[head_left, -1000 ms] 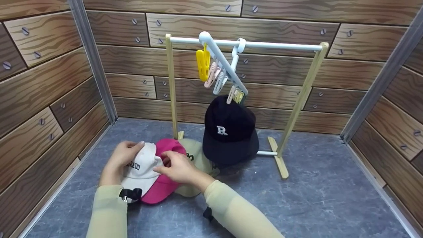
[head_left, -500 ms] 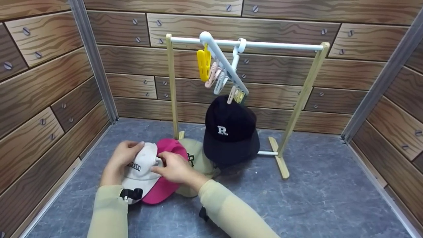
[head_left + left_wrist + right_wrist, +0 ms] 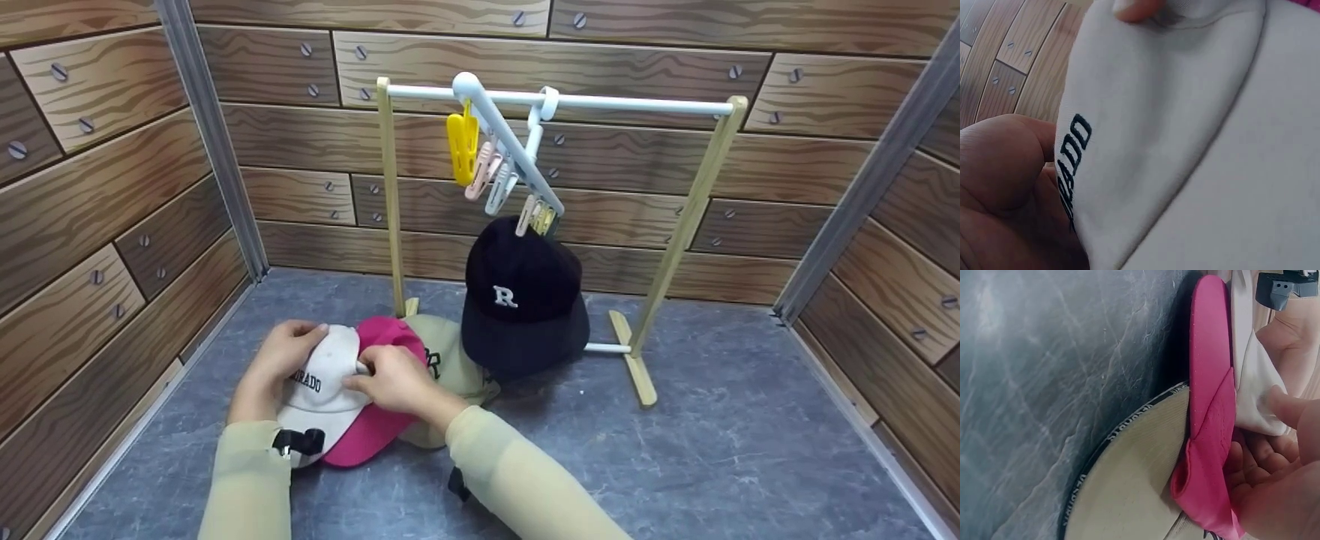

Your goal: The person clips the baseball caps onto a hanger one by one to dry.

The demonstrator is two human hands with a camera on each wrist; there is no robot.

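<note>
the left hand (image 3: pixel 276 356) grips the white baseball cap (image 3: pixel 330 379) at its left side; the right hand (image 3: pixel 397 381) pinches its right side. it overlaps the pink cap (image 3: pixel 367 436), beside the beige cap (image 3: pixel 456 364), above the counter (image 3: pixel 712 457).

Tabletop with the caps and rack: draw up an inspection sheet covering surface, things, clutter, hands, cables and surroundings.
Surface: gray marble-patterned tabletop, one small pale speck.
Job's things: white baseball cap, lettering partly hidden, overlapping the pink baseball cap, which overlaps the beige baseball cap.
Wooden-post rack: navy "R" baseball cap hangs beneath clothespins on a hanger bar.
Clutter: nothing seen.
Left hand: grips the white cap's left side.
Right hand: pinches its right edge.
Cables: nothing seen.
Surroundings: wood-plank-patterned walls, metal corner posts.
</note>
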